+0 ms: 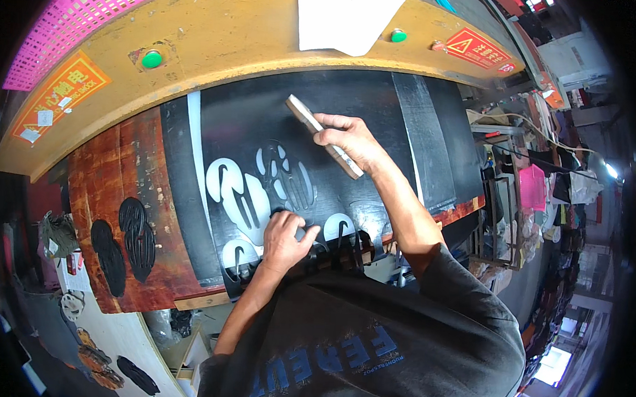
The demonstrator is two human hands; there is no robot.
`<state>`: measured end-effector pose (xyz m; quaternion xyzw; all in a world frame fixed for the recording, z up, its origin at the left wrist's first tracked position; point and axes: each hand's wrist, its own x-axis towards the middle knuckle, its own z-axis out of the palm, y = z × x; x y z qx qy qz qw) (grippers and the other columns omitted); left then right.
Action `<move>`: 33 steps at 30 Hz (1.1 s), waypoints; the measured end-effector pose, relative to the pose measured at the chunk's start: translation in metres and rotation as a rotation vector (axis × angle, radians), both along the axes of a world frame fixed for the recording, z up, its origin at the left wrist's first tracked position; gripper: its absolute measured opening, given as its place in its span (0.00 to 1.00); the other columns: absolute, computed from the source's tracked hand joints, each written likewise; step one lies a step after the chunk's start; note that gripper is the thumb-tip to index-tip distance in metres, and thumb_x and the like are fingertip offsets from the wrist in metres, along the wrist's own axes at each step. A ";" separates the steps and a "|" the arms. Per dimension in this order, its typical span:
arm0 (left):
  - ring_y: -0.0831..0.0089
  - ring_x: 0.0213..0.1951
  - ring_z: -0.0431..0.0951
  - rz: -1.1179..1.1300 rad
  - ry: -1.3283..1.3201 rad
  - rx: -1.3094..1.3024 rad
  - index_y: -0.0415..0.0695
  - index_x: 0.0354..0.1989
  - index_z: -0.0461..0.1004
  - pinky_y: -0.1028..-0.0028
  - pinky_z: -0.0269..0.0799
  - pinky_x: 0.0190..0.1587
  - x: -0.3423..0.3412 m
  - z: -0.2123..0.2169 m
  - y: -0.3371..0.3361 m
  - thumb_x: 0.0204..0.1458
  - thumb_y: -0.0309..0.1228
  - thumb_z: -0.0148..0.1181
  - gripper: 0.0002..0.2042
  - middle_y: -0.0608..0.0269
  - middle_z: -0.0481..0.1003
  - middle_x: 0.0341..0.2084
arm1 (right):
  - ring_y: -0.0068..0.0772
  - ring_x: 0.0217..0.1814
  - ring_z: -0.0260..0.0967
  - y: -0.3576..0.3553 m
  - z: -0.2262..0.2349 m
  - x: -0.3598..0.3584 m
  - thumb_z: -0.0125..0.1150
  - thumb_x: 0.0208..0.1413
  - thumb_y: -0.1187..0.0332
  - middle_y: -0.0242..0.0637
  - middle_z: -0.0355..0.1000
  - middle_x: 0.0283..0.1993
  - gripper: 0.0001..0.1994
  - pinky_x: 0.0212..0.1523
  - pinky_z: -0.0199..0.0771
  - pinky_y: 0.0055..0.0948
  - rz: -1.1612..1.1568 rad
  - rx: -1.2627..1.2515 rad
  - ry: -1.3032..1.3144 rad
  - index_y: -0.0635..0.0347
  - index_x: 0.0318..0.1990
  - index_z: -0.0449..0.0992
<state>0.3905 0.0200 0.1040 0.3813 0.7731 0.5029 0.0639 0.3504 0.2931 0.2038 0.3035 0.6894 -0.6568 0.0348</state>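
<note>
My right hand (348, 138) grips a long, narrow cutting die (325, 137), seen edge-on and tilted above a black sheet (363, 102). Low over the sheet's near edge, my left hand (286, 241) has its fingers curled down toward the thumb; what they pinch, if anything, is hidden. Beside it, curved openings (242, 199) in the sheet show white underneath. Just beyond that hand lies a black cut shape with slots (288, 180). Another rounded opening (339, 228) is to the right of my left hand.
A yellow machine beam (225, 52) with two green buttons (152, 59) spans the far side. White paper (345, 21) hangs over it. Stacked black cut pieces (136, 238) lie on the worn red-brown board (168, 263) at left. A rack (499, 219) stands at right.
</note>
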 end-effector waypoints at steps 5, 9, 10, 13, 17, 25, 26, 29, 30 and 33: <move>0.54 0.52 0.74 -0.006 0.166 -0.484 0.37 0.62 0.74 0.59 0.78 0.52 0.004 0.017 0.017 0.43 0.45 0.82 0.39 0.53 0.71 0.54 | 0.37 0.66 0.74 0.003 0.014 0.050 0.77 0.47 0.66 0.44 0.74 0.68 0.30 0.65 0.74 0.33 0.032 0.453 0.055 0.62 0.62 0.84; 0.49 0.57 0.74 -0.090 0.099 -0.505 0.32 0.63 0.74 0.56 0.77 0.57 -0.011 0.011 0.019 0.48 0.39 0.79 0.36 0.48 0.70 0.57 | 0.39 0.69 0.72 0.008 0.020 0.094 0.78 0.45 0.67 0.43 0.72 0.70 0.31 0.68 0.73 0.35 -0.114 0.405 -0.038 0.62 0.61 0.84; 0.48 0.57 0.74 -0.093 0.106 -0.515 0.32 0.63 0.74 0.56 0.76 0.58 -0.013 0.007 0.018 0.49 0.38 0.78 0.35 0.48 0.71 0.57 | 0.39 0.69 0.72 0.010 0.021 0.104 0.78 0.44 0.67 0.43 0.72 0.70 0.31 0.68 0.72 0.35 -0.133 0.399 -0.009 0.62 0.61 0.84; 0.50 0.57 0.74 -0.050 0.233 -0.450 0.34 0.63 0.75 0.56 0.75 0.59 -0.020 -0.007 0.012 0.50 0.39 0.75 0.33 0.49 0.72 0.56 | 0.43 0.69 0.72 0.021 0.033 0.139 0.79 0.44 0.60 0.45 0.72 0.70 0.33 0.68 0.72 0.37 -0.193 0.525 -0.048 0.60 0.61 0.84; 0.51 0.53 0.76 0.040 0.363 -0.391 0.44 0.59 0.79 0.55 0.78 0.53 -0.032 -0.025 0.008 0.44 0.40 0.76 0.32 0.54 0.75 0.54 | 0.37 0.63 0.75 0.037 0.062 0.207 0.79 0.46 0.63 0.43 0.78 0.62 0.31 0.63 0.74 0.33 -0.350 0.666 -0.033 0.61 0.60 0.84; 0.51 0.52 0.78 0.035 0.548 -0.325 0.43 0.60 0.79 0.56 0.79 0.50 -0.049 -0.037 0.003 0.48 0.41 0.75 0.29 0.53 0.75 0.51 | 0.41 0.48 0.82 0.083 0.073 0.398 0.68 0.58 0.57 0.47 0.81 0.55 0.30 0.48 0.85 0.35 -0.912 -0.272 0.657 0.65 0.65 0.76; 0.50 0.52 0.78 0.038 0.560 -0.332 0.43 0.60 0.79 0.55 0.79 0.50 -0.049 -0.037 0.003 0.49 0.41 0.75 0.29 0.52 0.75 0.51 | 0.52 0.55 0.82 0.096 0.059 0.415 0.64 0.60 0.54 0.53 0.78 0.61 0.32 0.54 0.85 0.50 -0.860 -0.419 0.750 0.62 0.68 0.72; 0.48 0.54 0.77 0.037 0.584 -0.346 0.44 0.61 0.78 0.53 0.78 0.52 -0.049 -0.038 0.002 0.54 0.43 0.72 0.28 0.50 0.74 0.53 | 0.60 0.71 0.69 0.118 -0.004 0.447 0.62 0.58 0.48 0.53 0.74 0.68 0.34 0.70 0.67 0.72 -1.099 -0.801 0.846 0.58 0.68 0.73; 0.48 0.54 0.77 0.019 0.568 -0.380 0.44 0.62 0.78 0.53 0.78 0.53 -0.049 -0.038 0.002 0.55 0.43 0.71 0.27 0.50 0.74 0.53 | 0.60 0.75 0.65 0.122 -0.027 0.451 0.58 0.59 0.47 0.53 0.72 0.71 0.34 0.74 0.60 0.74 -1.264 -0.910 0.835 0.59 0.67 0.74; 0.48 0.55 0.77 0.021 0.592 -0.372 0.43 0.63 0.77 0.53 0.77 0.54 -0.050 -0.038 0.001 0.56 0.43 0.71 0.28 0.50 0.74 0.53 | 0.69 0.76 0.63 0.130 -0.081 0.456 0.43 0.69 0.52 0.57 0.66 0.75 0.29 0.71 0.61 0.81 -1.242 -0.896 1.098 0.59 0.68 0.74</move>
